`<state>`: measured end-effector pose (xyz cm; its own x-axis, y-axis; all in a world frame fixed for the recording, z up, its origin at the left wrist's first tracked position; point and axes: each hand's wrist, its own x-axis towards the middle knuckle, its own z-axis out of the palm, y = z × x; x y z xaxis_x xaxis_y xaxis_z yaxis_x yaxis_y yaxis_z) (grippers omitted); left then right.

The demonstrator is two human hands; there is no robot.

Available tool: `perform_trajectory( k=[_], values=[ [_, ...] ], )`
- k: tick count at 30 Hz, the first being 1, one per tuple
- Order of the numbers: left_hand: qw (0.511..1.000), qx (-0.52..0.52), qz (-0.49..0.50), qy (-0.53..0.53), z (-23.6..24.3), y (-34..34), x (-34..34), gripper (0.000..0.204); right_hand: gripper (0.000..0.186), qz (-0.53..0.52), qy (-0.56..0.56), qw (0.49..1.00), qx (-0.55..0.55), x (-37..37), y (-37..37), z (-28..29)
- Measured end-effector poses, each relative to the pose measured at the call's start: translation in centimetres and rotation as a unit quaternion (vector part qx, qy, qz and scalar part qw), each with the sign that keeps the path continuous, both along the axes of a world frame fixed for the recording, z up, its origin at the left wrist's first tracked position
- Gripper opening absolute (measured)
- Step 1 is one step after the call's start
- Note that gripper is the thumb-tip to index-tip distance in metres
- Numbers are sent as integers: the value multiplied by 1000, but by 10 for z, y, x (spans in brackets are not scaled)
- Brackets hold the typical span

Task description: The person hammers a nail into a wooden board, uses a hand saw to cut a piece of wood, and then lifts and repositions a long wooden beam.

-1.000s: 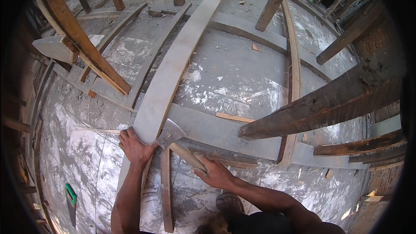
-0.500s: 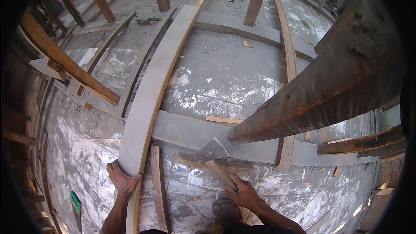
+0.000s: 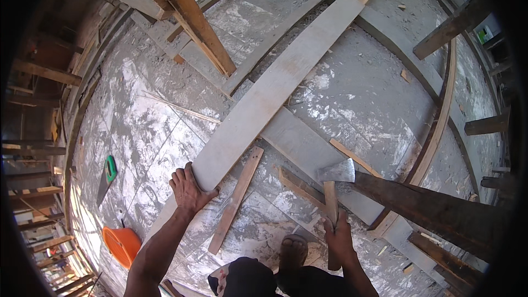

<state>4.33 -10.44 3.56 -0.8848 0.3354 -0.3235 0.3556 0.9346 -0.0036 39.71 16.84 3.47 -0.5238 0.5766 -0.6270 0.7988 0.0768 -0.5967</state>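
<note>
My left hand (image 3: 190, 192) grips the near part of a long grey board (image 3: 278, 88), fingers over its left side and thumb at its right edge. The board runs diagonally toward the upper right across a wide grey cross plank (image 3: 291, 135). To the right, my right hand (image 3: 338, 234) is closed round the wooden handle of a hatchet (image 3: 335, 173), whose metal head is raised beside the end of a dark slanting beam (image 3: 407, 201). A loose narrow batten (image 3: 236, 201) lies between my two hands.
A green-handled saw (image 3: 109, 173) and an orange bucket (image 3: 120, 245) lie at left on the mottled floor. Upright timber posts (image 3: 203, 33) stand among crossing planks and strips, with debris around them. My sandalled foot (image 3: 292, 250) is at the bottom.
The hatchet has moved rightward, away from the long board's edge. My left hand stays on the board. The view has turned, bringing the orange bucket into sight.
</note>
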Motion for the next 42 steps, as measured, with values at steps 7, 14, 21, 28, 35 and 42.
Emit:
perform_trajectory(
  k=[7,14,21,28,35,42],
  values=[
    [946,279,152,-63,99,71,32,118,48,104,-88,988,75,-40,26,41],
    [801,533,173,210,344,204,-128,106,53,26,-184,982,-22,-101,27,79],
    [771,579,110,241,444,230,-237,103,57,-39,-236,969,-54,-163,13,87],
    [782,573,93,224,385,177,-283,59,49,28,-256,955,-147,-212,91,57],
    [836,517,11,183,342,111,-290,66,52,-239,-213,928,-190,-213,219,56],
    [948,217,70,222,392,28,-250,57,45,-226,-204,933,-194,-254,327,189]
  ],
)
